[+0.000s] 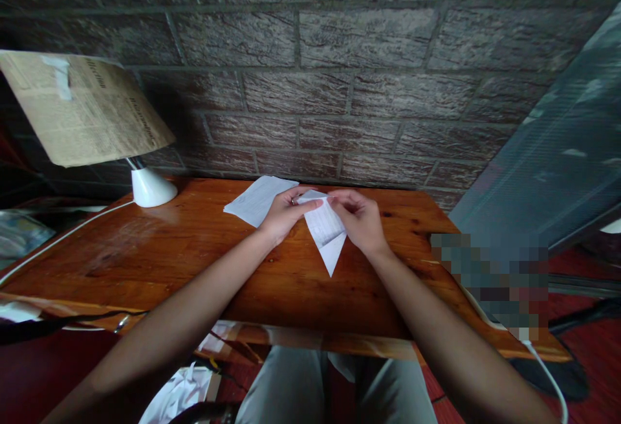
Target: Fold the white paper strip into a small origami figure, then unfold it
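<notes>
Between my two hands is a folded sheet of white paper (326, 226), its pointed end hanging down toward me above the wooden desk. Faint print or writing shows on its surface. My left hand (287, 213) pinches the upper left edge, thumb on top and fingers behind. At the upper right edge, my right hand (356, 217) pinches the paper with thumb and fingertips close together. The fingers under the paper are partly hidden. Behind my left hand a stack of white paper sheets (259, 199) lies on the desk.
A lamp (154, 188) with a newspaper-covered shade (92, 110) stands at the desk's left. The wooden desk (160, 243) meets a brick wall (320, 97). At the right edge lies a blurred-out device with a white cable (550, 372). Below, a box holds crumpled papers (179, 391).
</notes>
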Demonstrator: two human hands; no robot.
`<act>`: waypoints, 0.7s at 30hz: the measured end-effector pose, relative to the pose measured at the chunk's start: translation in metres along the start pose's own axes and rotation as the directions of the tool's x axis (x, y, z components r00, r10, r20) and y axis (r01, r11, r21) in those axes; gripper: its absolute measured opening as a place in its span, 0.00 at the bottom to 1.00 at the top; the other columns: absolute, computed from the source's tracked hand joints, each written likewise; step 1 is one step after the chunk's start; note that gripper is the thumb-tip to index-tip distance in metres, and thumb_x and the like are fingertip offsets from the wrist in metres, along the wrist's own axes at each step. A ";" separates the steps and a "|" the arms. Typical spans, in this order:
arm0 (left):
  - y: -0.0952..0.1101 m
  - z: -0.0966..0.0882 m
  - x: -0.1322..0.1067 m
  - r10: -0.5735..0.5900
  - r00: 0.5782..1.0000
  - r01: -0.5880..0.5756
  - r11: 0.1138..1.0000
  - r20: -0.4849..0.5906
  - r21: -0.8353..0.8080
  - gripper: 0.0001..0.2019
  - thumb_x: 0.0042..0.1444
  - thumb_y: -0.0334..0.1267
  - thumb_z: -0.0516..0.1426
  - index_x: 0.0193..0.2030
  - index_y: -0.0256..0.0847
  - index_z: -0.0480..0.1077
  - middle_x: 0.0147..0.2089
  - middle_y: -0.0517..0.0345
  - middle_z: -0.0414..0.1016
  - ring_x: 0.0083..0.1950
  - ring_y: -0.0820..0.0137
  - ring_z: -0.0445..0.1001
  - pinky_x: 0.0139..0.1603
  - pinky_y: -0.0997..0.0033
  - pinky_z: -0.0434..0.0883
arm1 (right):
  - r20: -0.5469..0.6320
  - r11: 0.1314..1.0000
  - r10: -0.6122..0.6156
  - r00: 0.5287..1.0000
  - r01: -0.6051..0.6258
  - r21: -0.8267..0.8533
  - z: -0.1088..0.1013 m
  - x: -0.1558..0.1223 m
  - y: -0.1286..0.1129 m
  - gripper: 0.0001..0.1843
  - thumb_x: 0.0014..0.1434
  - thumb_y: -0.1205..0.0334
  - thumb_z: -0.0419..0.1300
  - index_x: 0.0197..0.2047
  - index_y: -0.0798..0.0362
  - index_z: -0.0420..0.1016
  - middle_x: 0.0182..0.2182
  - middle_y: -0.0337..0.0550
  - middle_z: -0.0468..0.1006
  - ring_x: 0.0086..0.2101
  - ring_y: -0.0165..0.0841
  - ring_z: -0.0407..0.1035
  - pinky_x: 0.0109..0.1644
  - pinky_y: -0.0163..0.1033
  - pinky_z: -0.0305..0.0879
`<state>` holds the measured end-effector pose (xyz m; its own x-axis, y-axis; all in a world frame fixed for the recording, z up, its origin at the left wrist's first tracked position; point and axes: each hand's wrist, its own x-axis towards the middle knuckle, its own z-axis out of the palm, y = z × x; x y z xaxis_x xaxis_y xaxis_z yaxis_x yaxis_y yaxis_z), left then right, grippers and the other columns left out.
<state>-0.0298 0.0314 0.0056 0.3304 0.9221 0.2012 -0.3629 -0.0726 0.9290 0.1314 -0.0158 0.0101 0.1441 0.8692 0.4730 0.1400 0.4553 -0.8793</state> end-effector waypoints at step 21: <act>0.004 -0.002 0.000 0.068 0.994 -0.072 0.996 0.086 0.049 0.21 0.44 0.39 0.70 0.45 0.37 0.77 0.39 0.55 0.81 0.38 0.68 0.76 0.45 0.66 0.70 | -0.019 0.999 0.040 0.999 -0.040 -0.013 -0.002 0.001 0.002 0.14 0.50 0.51 0.69 0.34 0.53 0.80 0.29 0.42 0.82 0.28 0.32 0.73 0.31 0.35 0.68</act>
<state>-0.0332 0.0321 0.0087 0.3792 0.8788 0.2897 -0.3423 -0.1576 0.9263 0.1335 -0.0144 0.0091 0.1680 0.8830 0.4384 0.1466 0.4174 -0.8968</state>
